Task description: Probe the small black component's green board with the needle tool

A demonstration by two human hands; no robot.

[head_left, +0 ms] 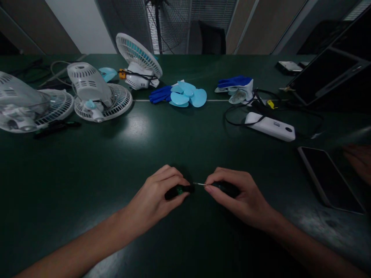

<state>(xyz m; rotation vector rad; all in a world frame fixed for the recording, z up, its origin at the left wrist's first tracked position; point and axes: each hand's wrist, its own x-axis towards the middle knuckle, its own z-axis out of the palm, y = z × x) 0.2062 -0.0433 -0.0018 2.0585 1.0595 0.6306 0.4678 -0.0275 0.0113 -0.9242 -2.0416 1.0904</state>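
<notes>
Black-handled screwdriver clamped in my right grip, I hold its thin shaft level with the dark, green-marked piece my left grip pinches over the green worktop; whether they touch, I can't tell. A phone lies to my right, a white oblong device beyond it, then light-blue fan blades and white fans leftward.

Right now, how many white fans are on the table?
3. The left fan sits at the picture's left edge, partly cut off; the middle fan lies just right of it; the back fan is behind them, farther right. More could be out of view.
</notes>
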